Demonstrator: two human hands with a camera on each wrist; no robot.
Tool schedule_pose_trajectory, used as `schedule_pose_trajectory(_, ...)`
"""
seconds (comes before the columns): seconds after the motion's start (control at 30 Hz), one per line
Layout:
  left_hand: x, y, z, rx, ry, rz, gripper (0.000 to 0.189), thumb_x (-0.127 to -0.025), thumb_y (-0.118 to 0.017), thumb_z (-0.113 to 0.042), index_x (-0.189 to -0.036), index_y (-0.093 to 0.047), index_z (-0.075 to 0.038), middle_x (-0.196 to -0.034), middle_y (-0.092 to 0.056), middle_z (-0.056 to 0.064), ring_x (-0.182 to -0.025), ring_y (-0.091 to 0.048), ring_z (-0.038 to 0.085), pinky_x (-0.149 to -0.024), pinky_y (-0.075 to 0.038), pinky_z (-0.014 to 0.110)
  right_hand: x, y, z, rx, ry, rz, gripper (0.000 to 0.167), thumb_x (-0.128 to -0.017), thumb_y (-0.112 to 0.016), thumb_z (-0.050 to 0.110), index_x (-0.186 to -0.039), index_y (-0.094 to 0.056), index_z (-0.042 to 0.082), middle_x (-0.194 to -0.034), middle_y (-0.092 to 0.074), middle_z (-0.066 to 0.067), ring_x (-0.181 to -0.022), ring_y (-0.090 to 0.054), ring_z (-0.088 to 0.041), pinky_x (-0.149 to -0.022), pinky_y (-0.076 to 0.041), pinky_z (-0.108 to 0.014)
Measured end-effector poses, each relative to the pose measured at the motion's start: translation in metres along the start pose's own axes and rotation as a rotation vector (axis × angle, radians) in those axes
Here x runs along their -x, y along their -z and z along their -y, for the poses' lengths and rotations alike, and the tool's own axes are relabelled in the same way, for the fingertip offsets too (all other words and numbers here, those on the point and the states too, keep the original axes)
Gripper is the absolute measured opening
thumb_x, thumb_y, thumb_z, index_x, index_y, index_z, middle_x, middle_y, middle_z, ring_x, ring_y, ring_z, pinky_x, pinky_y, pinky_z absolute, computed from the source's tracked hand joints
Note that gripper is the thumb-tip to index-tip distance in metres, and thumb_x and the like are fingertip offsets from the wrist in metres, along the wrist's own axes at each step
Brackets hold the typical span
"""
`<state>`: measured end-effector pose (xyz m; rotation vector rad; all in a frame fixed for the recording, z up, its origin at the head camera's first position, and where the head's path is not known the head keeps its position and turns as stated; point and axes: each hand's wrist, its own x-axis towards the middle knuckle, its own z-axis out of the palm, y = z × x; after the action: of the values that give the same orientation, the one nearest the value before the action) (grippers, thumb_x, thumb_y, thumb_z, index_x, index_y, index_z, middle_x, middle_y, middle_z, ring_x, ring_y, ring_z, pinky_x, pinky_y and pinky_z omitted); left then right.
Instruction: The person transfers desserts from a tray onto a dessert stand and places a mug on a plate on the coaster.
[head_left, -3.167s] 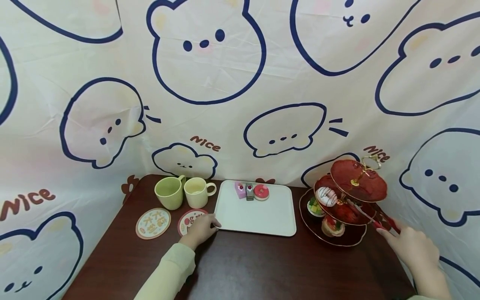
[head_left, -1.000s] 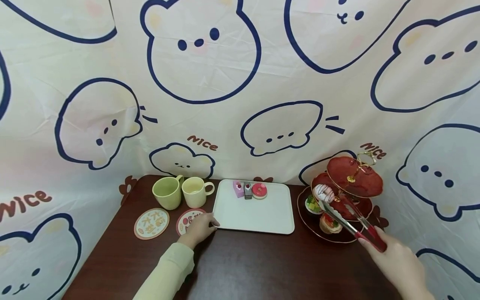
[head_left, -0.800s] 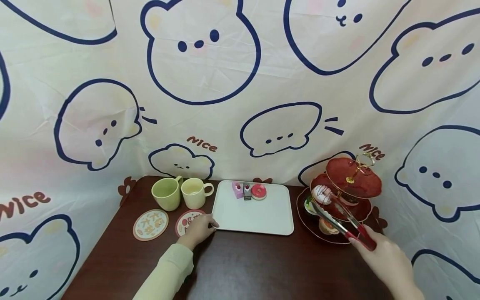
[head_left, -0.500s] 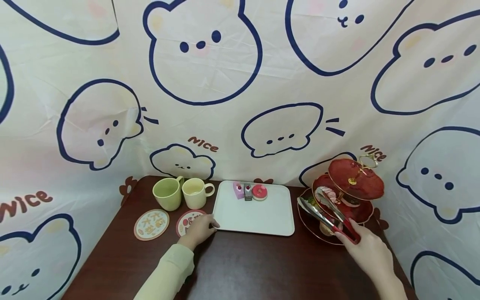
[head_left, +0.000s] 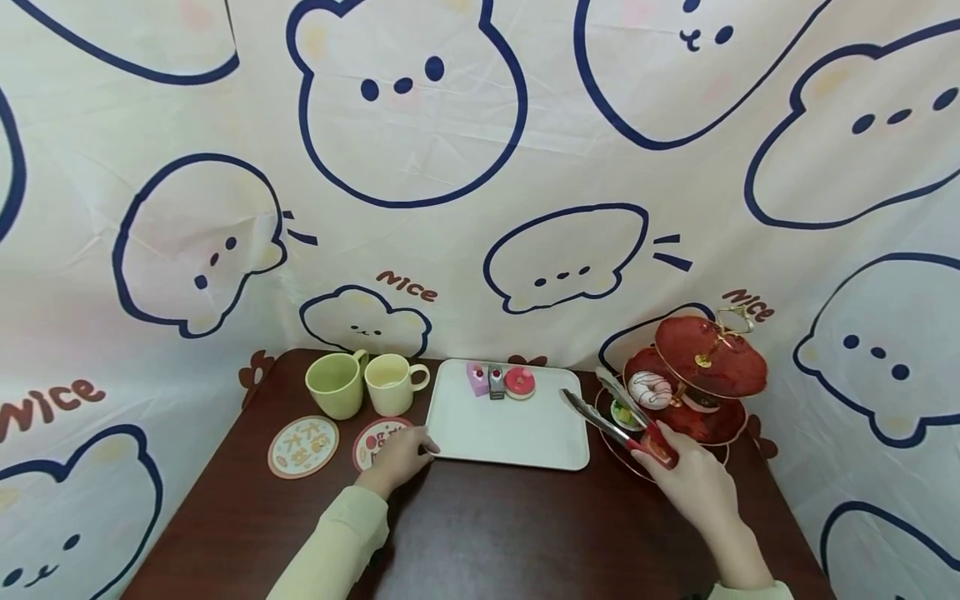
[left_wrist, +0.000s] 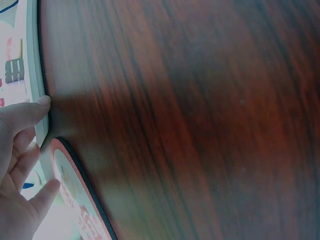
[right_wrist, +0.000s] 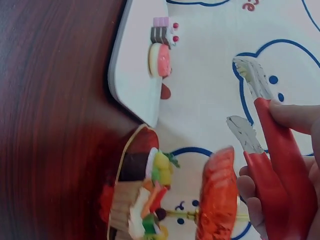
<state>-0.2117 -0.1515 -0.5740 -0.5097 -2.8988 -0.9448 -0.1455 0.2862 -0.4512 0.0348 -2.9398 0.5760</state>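
Note:
My left hand [head_left: 399, 460] holds the front left corner of the white tray [head_left: 517, 437], thumb along its near edge; in the left wrist view another fingertip meets a coaster [left_wrist: 75, 195]. My right hand [head_left: 693, 483] grips the red-handled metal tongs [right_wrist: 280, 175]. Their arms are spread with nothing between the tips, close by the tray's right side. A small purple cake slice [head_left: 477, 379], a dark cake slice [head_left: 497, 383] and a pink donut [head_left: 520, 382] sit along the tray's back edge. A white striped donut [head_left: 650, 390] lies on the middle tier of the red stand [head_left: 712, 354].
Left of the tray stand a green mug [head_left: 336, 387] and a cream mug [head_left: 390, 385], with a second coaster [head_left: 303, 447] in front. On the stand's bottom plate are a green-topped cupcake [right_wrist: 161, 167] and a fruit tart [right_wrist: 127, 205]. A patterned cloth [head_left: 450, 250] hangs behind the table.
The tongs have come out from the stand's right side and swept left past the white donut toward the tray, their arms spread apart. The left hand stays at the tray corner.

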Motion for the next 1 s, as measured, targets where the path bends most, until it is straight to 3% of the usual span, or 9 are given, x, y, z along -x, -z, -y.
schedule_pose_trajectory(0.1, 0.000, 0.000, 0.000, -0.005, 0.000, -0.005, 0.011, -0.081, -0.079, 0.006, -0.085, -0.079, -0.004, -0.113, -0.071, 0.026, -0.113, -0.066, 0.041, -0.097, -0.052, 0.053, -0.006, -0.009, 0.004, -0.022, 0.014, 0.020, 0.076, -0.089, -0.077, 0.050, -0.141, -0.058, -0.003, -0.107, -0.068, -0.027, -0.088, -0.065, -0.041, -0.070, -0.053, -0.059)
schedule_pose_trajectory(0.2, 0.001, 0.000, 0.000, -0.001, 0.008, 0.003, 0.011, -0.081, -0.079, 0.006, -0.085, -0.079, -0.004, -0.110, -0.073, 0.023, -0.114, -0.066, 0.040, -0.097, -0.052, 0.053, -0.011, -0.019, 0.008, -0.048, 0.024, 0.050, 0.074, -0.087, -0.082, 0.042, -0.139, -0.059, -0.005, -0.100, -0.068, -0.022, -0.084, -0.062, -0.035, -0.072, -0.054, -0.056)
schedule_pose_trajectory(0.27, 0.001, -0.001, -0.001, -0.001, 0.010, 0.005, 0.011, -0.080, -0.079, 0.006, -0.084, -0.079, -0.004, -0.108, -0.074, 0.022, -0.114, -0.066, 0.040, -0.097, -0.052, 0.053, -0.014, -0.026, 0.011, -0.059, 0.039, 0.059, 0.072, -0.086, -0.084, 0.036, -0.137, -0.059, -0.008, -0.107, -0.069, -0.026, -0.090, -0.065, -0.039, -0.082, -0.052, -0.062)
schedule_pose_trajectory(0.37, 0.002, -0.002, -0.001, 0.009, 0.014, 0.006, 0.011, -0.080, -0.079, 0.006, -0.084, -0.079, -0.004, -0.110, -0.073, 0.023, -0.114, -0.066, 0.040, -0.097, -0.052, 0.054, -0.017, -0.036, 0.016, -0.083, 0.055, 0.064, 0.069, -0.083, -0.086, 0.026, -0.135, -0.059, -0.011, -0.126, -0.063, -0.033, -0.112, -0.063, -0.048, -0.100, -0.035, -0.076)
schedule_pose_trajectory(0.5, 0.003, -0.002, -0.002, 0.006, 0.011, 0.002, 0.010, -0.081, -0.079, 0.006, -0.085, -0.079, -0.003, -0.116, -0.070, 0.027, -0.113, -0.066, 0.042, -0.097, -0.052, 0.054, -0.023, -0.048, 0.021, -0.128, 0.062, 0.092, 0.068, -0.081, -0.087, 0.016, -0.136, -0.058, -0.012, -0.133, -0.060, -0.033, -0.123, -0.057, -0.049, -0.106, -0.030, -0.076)
schedule_pose_trajectory(0.57, 0.003, -0.002, -0.001, 0.004, 0.013, 0.003, 0.010, -0.081, -0.080, 0.006, -0.085, -0.079, -0.003, -0.117, -0.069, 0.028, -0.113, -0.066, 0.042, -0.097, -0.052, 0.054, -0.026, -0.054, 0.023, -0.143, 0.068, 0.103, 0.068, -0.081, -0.086, 0.014, -0.136, -0.057, -0.013, -0.132, -0.060, -0.034, -0.119, -0.060, -0.048, -0.102, -0.043, -0.066)
schedule_pose_trajectory(0.67, 0.001, -0.001, -0.001, 0.003, 0.013, 0.000, 0.011, -0.081, -0.080, 0.006, -0.085, -0.079, -0.003, -0.116, -0.070, 0.027, -0.113, -0.066, 0.041, -0.098, -0.052, 0.054, -0.031, -0.063, 0.024, -0.173, 0.056, 0.119, 0.071, -0.081, -0.085, 0.013, -0.139, -0.054, -0.013, -0.115, -0.067, -0.033, -0.087, -0.068, -0.040, -0.073, -0.060, -0.047)
schedule_pose_trajectory(0.77, 0.001, 0.001, -0.002, 0.008, 0.014, -0.001, 0.011, -0.081, -0.079, 0.007, -0.085, -0.079, -0.004, -0.114, -0.071, 0.026, -0.114, -0.066, 0.041, -0.098, -0.052, 0.053, -0.037, -0.071, 0.023, -0.168, 0.030, 0.114, 0.070, -0.082, -0.085, 0.017, -0.140, -0.056, -0.010, -0.104, -0.071, -0.028, -0.064, -0.058, -0.026, -0.056, -0.052, -0.036)
schedule_pose_trajectory(1.0, 0.000, 0.003, -0.004, 0.011, 0.028, 0.010, 0.011, -0.082, -0.078, 0.007, -0.086, -0.079, -0.003, -0.112, -0.072, 0.024, -0.114, -0.065, 0.041, -0.099, -0.051, 0.053, -0.049, -0.090, 0.021, -0.053, 0.027, 0.123, 0.065, -0.088, -0.080, 0.030, -0.139, -0.059, -0.005, -0.116, -0.070, -0.027, -0.081, -0.068, -0.032, -0.074, -0.056, -0.054)
